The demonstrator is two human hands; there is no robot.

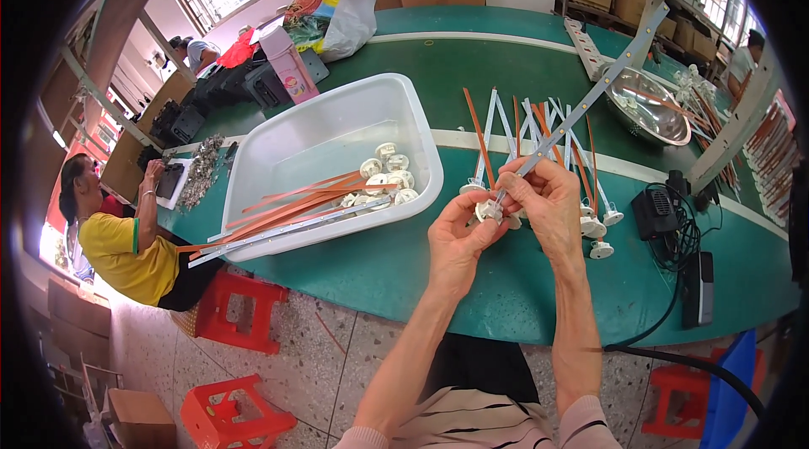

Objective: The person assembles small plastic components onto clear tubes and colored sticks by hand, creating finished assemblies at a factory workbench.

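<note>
My left hand (455, 247) pinches a white round plastic cap (488, 211) between thumb and fingers. Just beside it, my right hand (546, 205) grips a long grey LED strip (594, 99) dotted with small yellowish squares. The strip slants up to the far right; its lower end meets the cap, though fingers partly hide the joint. Behind my hands lie several orange and pale strips (474, 133) with white caps (601, 249) at their near ends. To the left, a white plastic tub (428, 146) holds loose caps (385, 164) and a bundle of orange strips (295, 211).
On the right stand a black power adapter (655, 213) with coiled cable and a metal bowl (650, 116). A pink box (288, 66) is behind the tub. A co-worker in yellow (118, 238) sits at left, near red stools (240, 310).
</note>
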